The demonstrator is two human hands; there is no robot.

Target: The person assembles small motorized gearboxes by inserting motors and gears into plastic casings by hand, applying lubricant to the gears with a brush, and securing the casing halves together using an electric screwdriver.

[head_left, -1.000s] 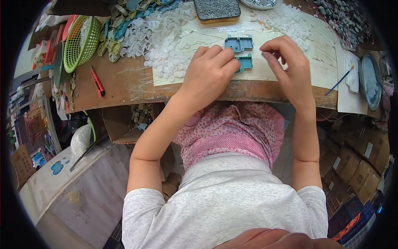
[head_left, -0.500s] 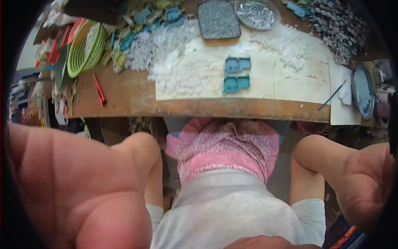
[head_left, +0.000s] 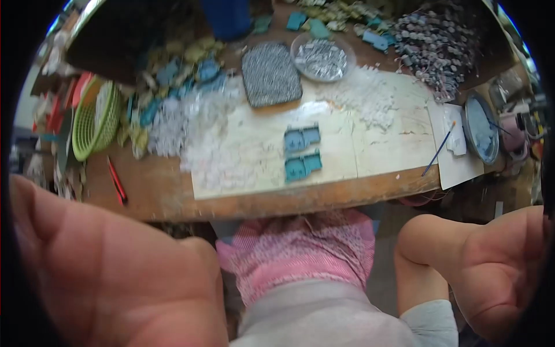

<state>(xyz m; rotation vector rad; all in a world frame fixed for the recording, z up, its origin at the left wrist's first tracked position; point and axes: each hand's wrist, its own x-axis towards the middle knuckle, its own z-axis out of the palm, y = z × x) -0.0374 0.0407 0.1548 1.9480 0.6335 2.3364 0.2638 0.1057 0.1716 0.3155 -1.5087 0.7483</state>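
My left hand (head_left: 121,272) is very close to the camera at the lower left, its palm filling that corner. At the right edge is my right hand (head_left: 500,266), also palm toward the camera. The fingers of both run out of the picture, so what they touch is hidden. Beyond them on the workbench, two small moulded plastic housings, one blue-grey (head_left: 302,139) and one teal (head_left: 303,167), lie on a pale sheet (head_left: 335,173). Both hands are well apart from them.
A red cutter knife (head_left: 117,182) and a green basket (head_left: 95,127) are at the left. White plastic pieces (head_left: 214,156) lie heaped beside a dark tray (head_left: 270,75) and a clear dish (head_left: 322,56) of metal parts. A thin brush (head_left: 439,148) and round bowl (head_left: 481,128) are at the right.
The camera view has tilted upward and turned slightly, so the bench sits lower and more to the left. Both hands stay close to the camera; the bench items look unmoved.
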